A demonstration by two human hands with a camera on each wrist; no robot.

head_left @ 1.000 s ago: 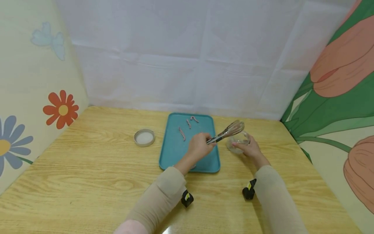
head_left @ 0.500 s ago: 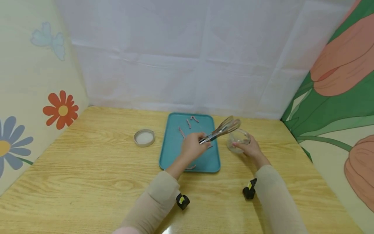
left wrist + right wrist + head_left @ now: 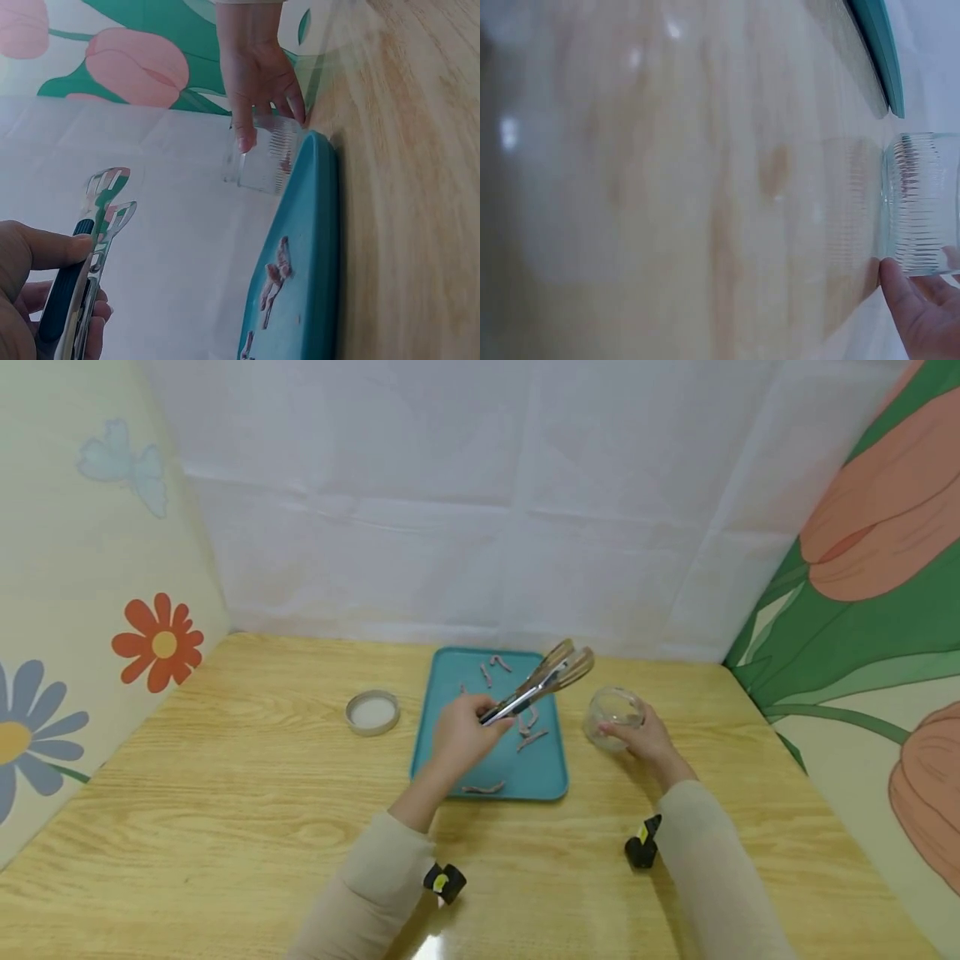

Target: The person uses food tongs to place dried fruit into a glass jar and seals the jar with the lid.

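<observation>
My left hand (image 3: 467, 733) grips metal tongs (image 3: 551, 678) over the teal tray (image 3: 542, 779). The slotted tips point up and to the right, apart, with no strip visible between them in the left wrist view. Several thin pinkish-brown strips (image 3: 532, 741) lie scattered on the tray; the left hand and tongs hide part of it. Right of the tray, my right hand (image 3: 651, 742) holds a clear ribbed glass jar (image 3: 612, 703) standing on the table. A small reddish patch shows through the jar's ribbed side in the left wrist view; what it is cannot be told.
A round shallow lid (image 3: 372, 713) with a white inside lies left of the tray on the wooden table (image 3: 225, 810). A white cloth (image 3: 450, 510) hangs behind the table. Painted flower panels stand at both sides.
My left hand has moved left with the tongs, away from the jar and back over the tray. More strips have come into sight. The right hand and jar stay in place.
</observation>
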